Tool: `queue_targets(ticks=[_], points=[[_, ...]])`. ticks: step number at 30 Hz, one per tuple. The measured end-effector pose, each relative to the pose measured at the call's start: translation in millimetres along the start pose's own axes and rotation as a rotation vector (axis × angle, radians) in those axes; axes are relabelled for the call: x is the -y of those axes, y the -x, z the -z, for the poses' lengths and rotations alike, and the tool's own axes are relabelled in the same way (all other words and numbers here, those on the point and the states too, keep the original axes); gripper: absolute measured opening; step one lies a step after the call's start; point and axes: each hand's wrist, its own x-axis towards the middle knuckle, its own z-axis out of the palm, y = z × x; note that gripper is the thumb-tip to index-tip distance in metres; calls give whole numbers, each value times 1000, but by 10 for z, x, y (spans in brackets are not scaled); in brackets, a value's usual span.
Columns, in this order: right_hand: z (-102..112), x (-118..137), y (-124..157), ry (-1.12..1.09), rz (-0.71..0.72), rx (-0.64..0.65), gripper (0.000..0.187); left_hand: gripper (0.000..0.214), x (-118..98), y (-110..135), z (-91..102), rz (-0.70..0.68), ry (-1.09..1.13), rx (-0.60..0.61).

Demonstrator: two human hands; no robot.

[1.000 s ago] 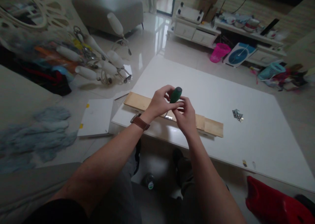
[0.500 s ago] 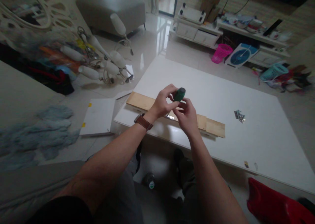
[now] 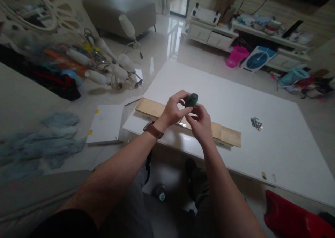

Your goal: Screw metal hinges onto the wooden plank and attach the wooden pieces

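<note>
A screwdriver with a green and black handle stands tilted above a wooden strip. My left hand is closed round its handle. My right hand has its fingers curled in just below the handle, by the thin shaft; their exact contact is partly hidden. Under the hands a small shiny metal plate, like a hinge, lies on the strip. The strip rests along the near edge of a large white panel. A brown-strapped watch is on my left wrist.
Several metal hinges lie on the panel to the right, with a small yellow-black piece near its edge. A red object is at lower right. White-shaded lamps and a white box lie left. A bottle stands below.
The view has shifted slightly. Both hands keep almost the same pose on the screwdriver, whose handle has turned or tilted a little.
</note>
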Motion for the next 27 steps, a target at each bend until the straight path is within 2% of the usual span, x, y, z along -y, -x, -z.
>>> queue_targets(ticks=[3, 8, 14, 21, 27], points=[[-2, -30, 1, -21, 3, 6, 33, 40, 19, 4, -3, 1, 70, 1], [-6, -30, -2, 22, 4, -29, 31, 29, 39, -16, -69, -21, 30, -7], [-16, 19, -4, 63, 15, -22, 22, 39, 39, -13, -105, -46, -38, -55], [-13, 24, 19, 22, -10, 20, 33, 27, 91, 11, -28, -63, 66, -20], [-22, 7, 6, 67, 4, -21, 23, 37, 10, 7, -45, -59, -40, -32]])
